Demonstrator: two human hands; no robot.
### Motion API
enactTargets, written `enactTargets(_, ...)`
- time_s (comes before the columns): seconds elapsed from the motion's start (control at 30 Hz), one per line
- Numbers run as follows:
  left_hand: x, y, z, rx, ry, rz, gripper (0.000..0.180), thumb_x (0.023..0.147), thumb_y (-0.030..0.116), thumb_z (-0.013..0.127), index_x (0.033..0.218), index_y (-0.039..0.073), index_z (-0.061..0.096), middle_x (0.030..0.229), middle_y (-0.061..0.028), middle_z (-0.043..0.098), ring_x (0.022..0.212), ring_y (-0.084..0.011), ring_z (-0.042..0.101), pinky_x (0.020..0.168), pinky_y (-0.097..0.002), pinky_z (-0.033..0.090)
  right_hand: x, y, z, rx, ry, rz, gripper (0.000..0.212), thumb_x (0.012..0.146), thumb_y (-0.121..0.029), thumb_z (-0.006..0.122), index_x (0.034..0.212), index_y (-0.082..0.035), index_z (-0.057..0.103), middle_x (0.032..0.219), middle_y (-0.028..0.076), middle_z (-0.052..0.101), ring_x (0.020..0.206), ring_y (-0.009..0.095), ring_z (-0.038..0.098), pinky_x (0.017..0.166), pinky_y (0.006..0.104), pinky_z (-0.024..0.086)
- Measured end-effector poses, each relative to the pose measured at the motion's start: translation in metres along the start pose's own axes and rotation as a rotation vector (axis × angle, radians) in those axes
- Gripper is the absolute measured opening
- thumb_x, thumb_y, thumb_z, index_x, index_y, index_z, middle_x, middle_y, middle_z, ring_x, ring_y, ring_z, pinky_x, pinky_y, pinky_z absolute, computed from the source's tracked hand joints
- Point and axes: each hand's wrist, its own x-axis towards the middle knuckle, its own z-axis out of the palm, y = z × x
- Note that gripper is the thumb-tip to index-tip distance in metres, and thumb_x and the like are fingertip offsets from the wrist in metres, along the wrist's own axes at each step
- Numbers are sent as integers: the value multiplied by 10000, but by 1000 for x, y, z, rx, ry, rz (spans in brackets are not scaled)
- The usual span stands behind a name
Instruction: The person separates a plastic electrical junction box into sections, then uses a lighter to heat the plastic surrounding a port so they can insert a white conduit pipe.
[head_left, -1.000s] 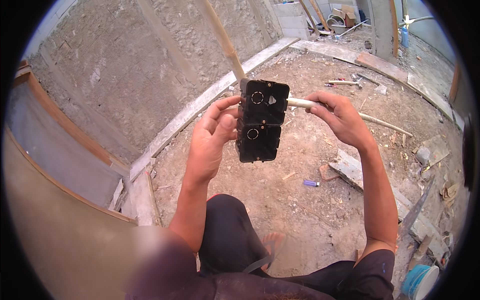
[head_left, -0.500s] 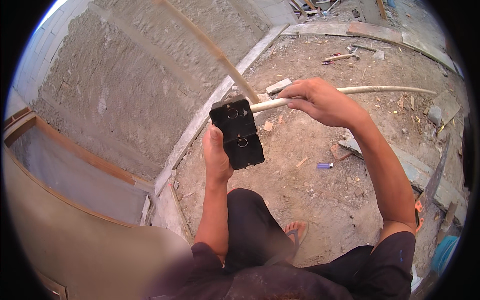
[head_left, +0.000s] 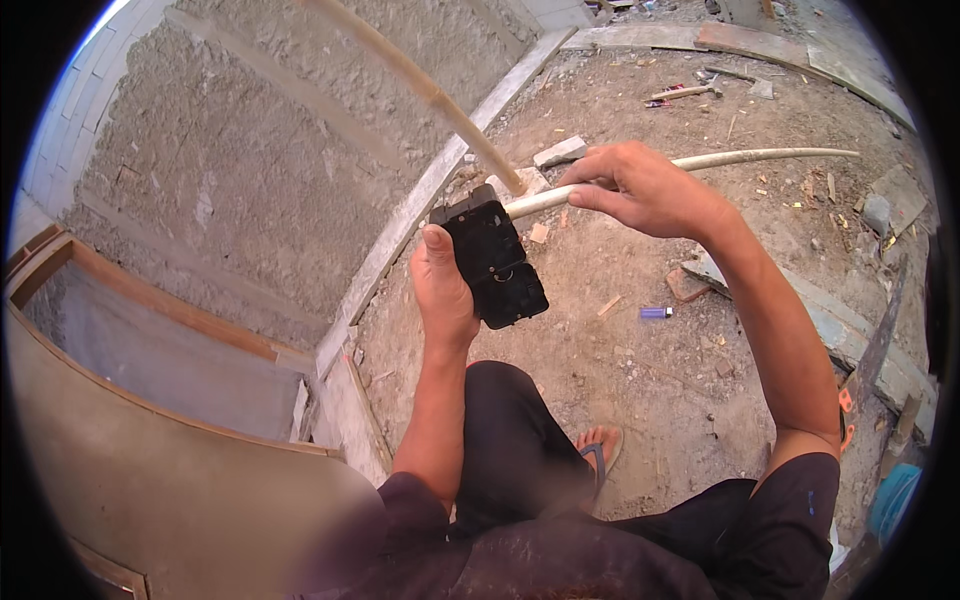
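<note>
Left hand [head_left: 445, 292] is gripping a black double electrical box [head_left: 497, 262] by its left side. Right hand [head_left: 645, 190] is pinching a pale conduit [head_left: 765, 156]; the conduit's left end is meeting the box's upper right side, entry unclear. Purple lighter [head_left: 655, 313] is lying on the dirt floor [head_left: 640, 420], away from its edges. Hammer [head_left: 684, 92] is lying nearer the floor's far edge; bamboo pole [head_left: 430, 92] is slanting to its left edge.
</note>
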Motion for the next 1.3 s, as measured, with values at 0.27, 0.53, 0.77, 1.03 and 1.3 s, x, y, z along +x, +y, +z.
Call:
enactTargets(0.27, 0, -7, -13, 228, -25, 181, 810, 923, 689, 532, 1177, -78, 588, 961, -182, 720, 824, -218, 728, 706, -333, 606, 2, 5, 6, 128, 25, -3, 285, 943, -272, 652, 989, -1, 727, 835, 158, 677, 772, 296, 624, 704, 395, 482)
enactTargets(0.53, -3, 4, -10, 137, 31, 180, 787, 941, 674, 515, 1197, -67, 575, 1006, -189, 701, 872, -268, 727, 756, -377, 620, 5, 13, 8, 205, 71, 49, 162, 831, -147, 758, 885, -28, 665, 791, 53, 622, 739, 185, 570, 669, 357, 455)
enactTargets(0.77, -5, 18, -11, -163, 173, 48, 820, 952, 709, 442, 1243, -47, 569, 1022, -206, 689, 864, -324, 723, 738, -402, 619, -3, 24, 0, 100, 141, 42, 157, 796, -84, 759, 876, -33, 633, 795, 41, 636, 744, 168, 578, 718, 343, 475)
enactTargets(1.03, -8, 13, -19, -302, 61, -92, 891, 945, 775, 327, 1276, -15, 572, 1024, -194, 695, 882, -329, 713, 786, -431, 600, 5, -11, -1, 298, 10, 90, 206, 875, -162, 731, 1023, -20, 718, 833, 80, 732, 762, 145, 652, 707, 324, 503)
enactTargets(1.3, -8, 12, -17, -264, 40, -74, 921, 941, 785, 311, 1275, -32, 573, 1027, -190, 698, 874, -315, 714, 786, -417, 597, 4, -18, 9, 193, 101, -52, 260, 882, -162, 745, 1118, -53, 745, 816, 65, 673, 717, 151, 565, 665, 317, 457)
